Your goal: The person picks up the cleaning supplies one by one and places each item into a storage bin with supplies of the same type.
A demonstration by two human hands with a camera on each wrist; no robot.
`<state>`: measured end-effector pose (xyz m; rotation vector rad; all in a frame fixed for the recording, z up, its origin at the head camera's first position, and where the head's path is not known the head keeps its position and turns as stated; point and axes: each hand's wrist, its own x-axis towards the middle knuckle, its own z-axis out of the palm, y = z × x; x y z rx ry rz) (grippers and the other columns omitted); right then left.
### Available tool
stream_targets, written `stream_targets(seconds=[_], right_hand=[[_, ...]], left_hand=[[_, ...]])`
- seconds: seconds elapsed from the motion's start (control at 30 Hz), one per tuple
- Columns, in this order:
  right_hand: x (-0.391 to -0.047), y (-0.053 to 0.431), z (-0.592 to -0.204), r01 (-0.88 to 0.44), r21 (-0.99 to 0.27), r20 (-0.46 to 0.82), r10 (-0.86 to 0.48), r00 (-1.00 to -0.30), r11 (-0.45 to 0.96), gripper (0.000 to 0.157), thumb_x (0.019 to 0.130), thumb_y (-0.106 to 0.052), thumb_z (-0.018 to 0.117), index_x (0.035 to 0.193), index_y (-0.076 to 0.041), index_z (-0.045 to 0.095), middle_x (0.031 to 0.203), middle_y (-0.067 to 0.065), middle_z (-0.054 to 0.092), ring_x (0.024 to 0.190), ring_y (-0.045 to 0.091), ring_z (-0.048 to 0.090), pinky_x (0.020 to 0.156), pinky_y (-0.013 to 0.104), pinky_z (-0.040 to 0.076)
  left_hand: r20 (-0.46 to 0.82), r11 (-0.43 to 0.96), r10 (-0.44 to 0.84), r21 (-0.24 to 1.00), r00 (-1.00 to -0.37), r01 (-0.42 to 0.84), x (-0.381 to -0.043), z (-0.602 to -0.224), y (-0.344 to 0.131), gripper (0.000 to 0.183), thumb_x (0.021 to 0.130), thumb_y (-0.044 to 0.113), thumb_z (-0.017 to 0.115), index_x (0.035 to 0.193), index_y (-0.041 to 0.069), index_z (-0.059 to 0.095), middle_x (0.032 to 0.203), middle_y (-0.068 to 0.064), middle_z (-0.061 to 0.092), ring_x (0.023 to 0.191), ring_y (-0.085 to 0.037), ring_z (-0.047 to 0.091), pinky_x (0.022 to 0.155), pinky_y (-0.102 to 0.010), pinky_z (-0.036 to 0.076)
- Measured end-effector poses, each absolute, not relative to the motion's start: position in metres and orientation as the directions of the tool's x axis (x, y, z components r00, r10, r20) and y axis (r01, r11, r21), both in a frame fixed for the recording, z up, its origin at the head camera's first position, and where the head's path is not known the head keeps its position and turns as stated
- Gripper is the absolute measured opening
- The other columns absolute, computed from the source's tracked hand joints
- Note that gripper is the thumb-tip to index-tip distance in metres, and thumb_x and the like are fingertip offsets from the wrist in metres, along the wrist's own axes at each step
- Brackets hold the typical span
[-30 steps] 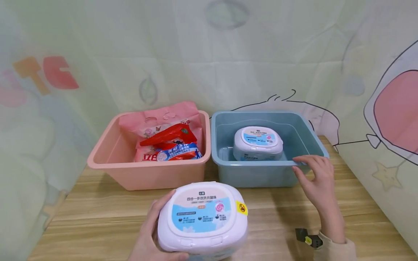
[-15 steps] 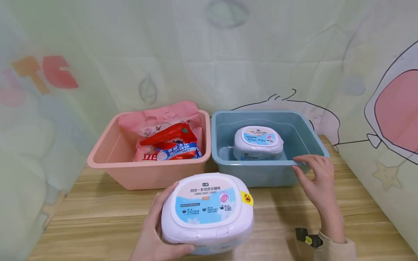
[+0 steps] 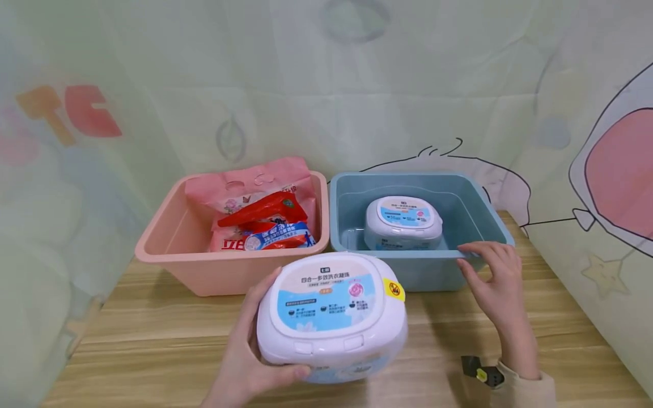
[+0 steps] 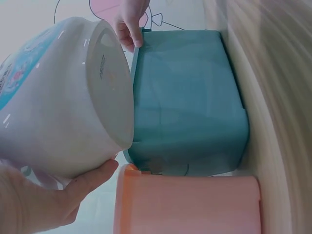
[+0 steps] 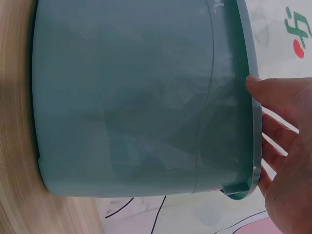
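Observation:
My left hand (image 3: 245,362) grips a white round-cornered tub with a blue label (image 3: 331,314), lifted above the wooden table (image 3: 153,340) in front of the two bins. In the left wrist view the tub's white base (image 4: 68,107) fills the left side, with my left hand (image 4: 48,200) curled under it. My right hand (image 3: 492,277) holds the front right rim of the blue bin (image 3: 479,212); its fingers (image 5: 278,126) lie on that rim (image 5: 253,97). A second matching tub (image 3: 403,222) sits inside the blue bin.
A pink bin (image 3: 168,249) stands left of the blue one, holding a pink bag (image 3: 245,187) and red and blue pouches (image 3: 270,226). A printed curtain (image 3: 357,85) hangs close behind and to both sides. A small black object (image 3: 479,371) sits by my right wrist.
My left hand has raised the tub and carried it forward and slightly right, toward the blue bin. My right hand has stayed on the bin's rim.

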<state>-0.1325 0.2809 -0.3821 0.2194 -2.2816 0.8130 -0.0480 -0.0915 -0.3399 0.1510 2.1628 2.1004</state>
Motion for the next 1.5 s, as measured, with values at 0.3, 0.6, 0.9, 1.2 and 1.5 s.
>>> stream_targets(seconds=[0.3, 0.6, 0.9, 1.2, 1.5], right_hand=[[-0.132, 0.280, -0.381, -0.384, -0.481, 0.683, 0.062, -0.728, 0.789, 0.031, 0.072, 0.009, 0.076, 0.100, 0.000, 0.067, 0.101, 0.019, 0.064, 0.103, 0.027, 0.043, 0.092, 0.046, 0.026], [-0.132, 0.279, -0.382, -0.385, -0.466, 0.690, 0.055, -0.722, 0.797, 0.029, 0.072, 0.009, 0.077, 0.098, 0.000, 0.067, 0.100, 0.019, 0.065, 0.101, 0.028, 0.044, 0.091, 0.046, 0.026], [-0.132, 0.279, -0.381, -0.389, -0.478, 0.691, 0.063, -0.720, 0.788, 0.029, 0.072, 0.010, 0.076, 0.098, 0.001, 0.067, 0.100, 0.019, 0.065, 0.101, 0.027, 0.044, 0.091, 0.045, 0.025], [-0.133, 0.279, -0.382, -0.421, -0.462, 0.713, 0.045, -0.700, 0.780, 0.028, 0.071, 0.012, 0.076, 0.096, 0.003, 0.067, 0.098, 0.019, 0.065, 0.098, 0.025, 0.044, 0.090, 0.035, 0.024], [-0.134, 0.281, -0.382, -0.420, -0.470, 0.714, 0.054, -0.698, 0.776, 0.027, 0.072, 0.014, 0.074, 0.097, 0.007, 0.065, 0.098, 0.024, 0.064, 0.099, 0.028, 0.044, 0.090, 0.038, 0.026]], left_hand=[[0.183, -0.022, 0.227, 0.983, -0.957, 0.183, -0.061, -0.338, -0.089, 0.100, 0.074, 0.006, 0.080, 0.151, 0.029, 0.021, 0.149, 0.003, 0.034, 0.131, -0.015, 0.045, 0.091, -0.027, 0.053], [0.267, -0.090, 0.253, 0.963, -0.930, 0.253, -0.070, -0.326, -0.082, 0.103, 0.071, 0.006, 0.082, 0.152, 0.029, 0.022, 0.150, 0.001, 0.034, 0.134, -0.018, 0.041, 0.091, -0.031, 0.054], [0.381, -0.143, 0.256, 0.924, -0.889, 0.355, -0.074, -0.311, -0.071, 0.104, 0.068, 0.009, 0.085, 0.151, 0.023, 0.025, 0.148, -0.003, 0.038, 0.129, -0.023, 0.047, 0.091, -0.035, 0.055], [0.486, -0.199, 0.236, 0.872, -0.841, 0.448, -0.079, -0.295, -0.060, 0.104, 0.067, 0.011, 0.085, 0.151, 0.019, 0.025, 0.148, -0.005, 0.038, 0.132, -0.027, 0.043, 0.089, -0.037, 0.056], [0.568, -0.257, 0.225, 0.818, -0.791, 0.514, -0.097, -0.276, -0.047, 0.102, 0.068, 0.015, 0.086, 0.151, 0.017, 0.026, 0.152, -0.003, 0.034, 0.137, -0.027, 0.036, 0.094, -0.036, 0.054]])
